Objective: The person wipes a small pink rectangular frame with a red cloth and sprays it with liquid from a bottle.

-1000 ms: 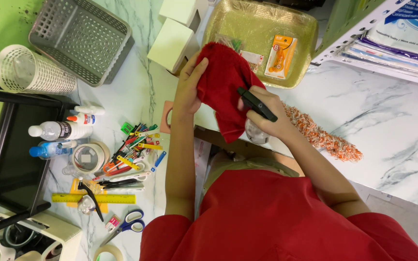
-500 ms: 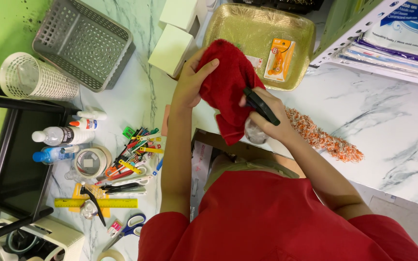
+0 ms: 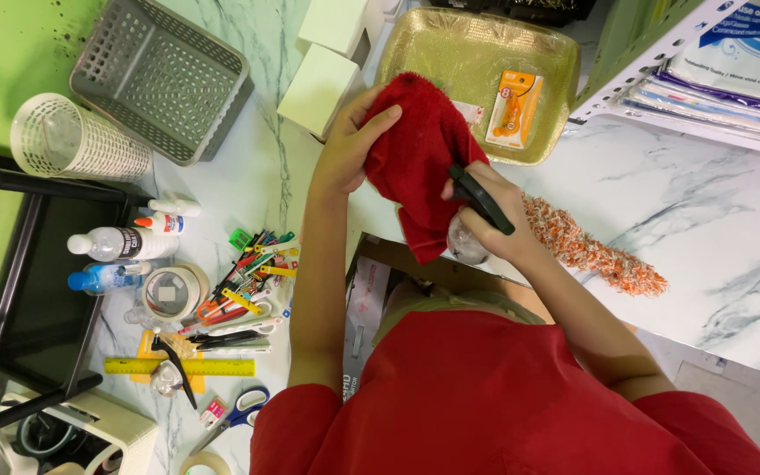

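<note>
Red cloth (image 3: 420, 163) | crumpled, hanging | both hands (image 3: 345, 154) gripping

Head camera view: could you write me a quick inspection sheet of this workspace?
Surface: white marble-look table.
Job's things: red cloth; spray bottle with black trigger.
Clutter: gold tray, grey basket, orange duster, yellow ruler, scissors, bottles, pens.
Grippers: left hand holds the cloth; right hand grips the bottle.
Cables: nothing seen.
Surroundings: green wall, black stand, shelf of papers.
</note>
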